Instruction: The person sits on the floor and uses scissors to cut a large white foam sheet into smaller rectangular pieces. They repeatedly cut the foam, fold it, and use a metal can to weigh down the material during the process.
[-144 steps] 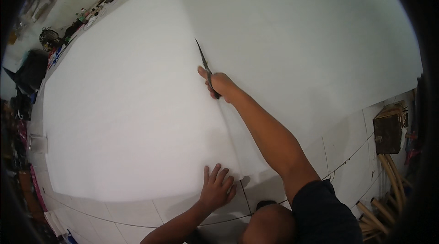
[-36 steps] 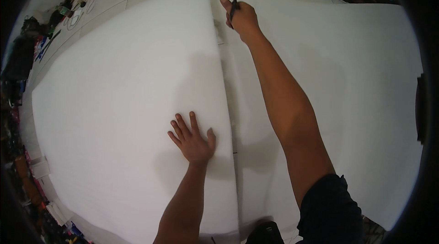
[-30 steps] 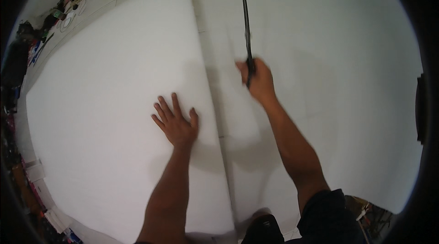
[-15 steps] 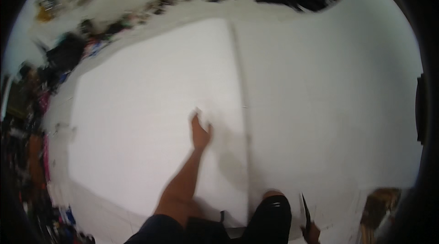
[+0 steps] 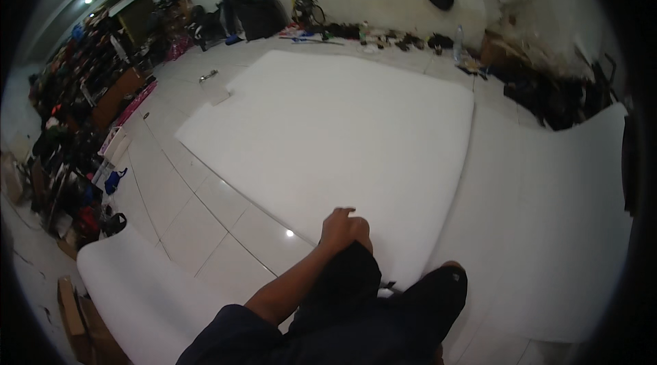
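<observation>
Resting loosely curled on the knee, the left hand holds nothing, right hand out of view; foam sheet appears cut through, strip lying apart.

Dark navy short sleeve, bare forearm, left grip bare; dark shorts w/ knees up

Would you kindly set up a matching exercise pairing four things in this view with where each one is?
Things:
1. left hand
2. big white foam sheet
3. cardboard box
4. clear bottle

Places:
A. by the far wall
B. lower left corner, on the floor
C. at the near edge of the foam
D. flat on the tiled floor, mid-room

Pairs: 1-C, 2-D, 3-B, 4-A
</observation>
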Action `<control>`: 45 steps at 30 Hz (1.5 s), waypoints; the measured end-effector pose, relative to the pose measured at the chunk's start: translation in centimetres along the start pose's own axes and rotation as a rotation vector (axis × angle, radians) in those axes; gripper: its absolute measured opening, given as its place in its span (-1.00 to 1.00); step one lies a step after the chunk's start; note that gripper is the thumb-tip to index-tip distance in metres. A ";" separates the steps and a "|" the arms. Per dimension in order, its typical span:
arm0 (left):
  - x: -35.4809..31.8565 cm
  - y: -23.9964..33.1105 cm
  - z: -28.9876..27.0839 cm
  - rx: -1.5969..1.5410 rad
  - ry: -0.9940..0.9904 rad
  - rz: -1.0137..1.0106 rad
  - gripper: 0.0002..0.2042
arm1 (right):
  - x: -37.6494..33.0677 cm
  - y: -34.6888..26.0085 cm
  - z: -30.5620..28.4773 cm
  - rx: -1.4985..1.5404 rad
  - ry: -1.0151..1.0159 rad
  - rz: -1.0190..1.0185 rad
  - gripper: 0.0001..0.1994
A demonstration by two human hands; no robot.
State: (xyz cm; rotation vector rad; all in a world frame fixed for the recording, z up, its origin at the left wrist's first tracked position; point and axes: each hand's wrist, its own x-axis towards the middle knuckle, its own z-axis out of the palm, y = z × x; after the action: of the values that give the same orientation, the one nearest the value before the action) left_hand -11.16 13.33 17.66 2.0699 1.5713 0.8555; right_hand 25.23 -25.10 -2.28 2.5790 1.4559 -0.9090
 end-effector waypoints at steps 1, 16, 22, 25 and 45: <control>-1.1 -0.6 0.3 0.039 0.009 0.076 -0.58 | 0.7 -0.3 -0.2 -0.007 0.014 -0.020 -0.46; -12.6 4.7 -10.4 0.174 -0.272 0.040 -0.44 | 8.1 -8.6 -3.1 -0.223 0.191 -0.215 -0.41; -11.7 9.7 -14.3 0.206 -0.596 0.054 -0.43 | 13.2 -6.3 -5.6 -0.089 0.127 0.095 -0.75; -12.6 11.2 -18.5 0.234 -0.703 -0.046 -0.45 | 14.7 -3.0 -8.9 0.090 0.318 0.506 -0.79; -5.8 26.2 -30.9 -0.083 -0.924 -0.255 -0.53 | -8.4 0.0 -62.4 0.999 1.035 0.567 -0.85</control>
State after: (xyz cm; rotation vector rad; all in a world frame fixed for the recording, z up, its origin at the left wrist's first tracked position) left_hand -14.67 -1.14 55.79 1.7350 1.1823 -0.1453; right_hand 51.20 -12.09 53.53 4.1967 0.0045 -0.1335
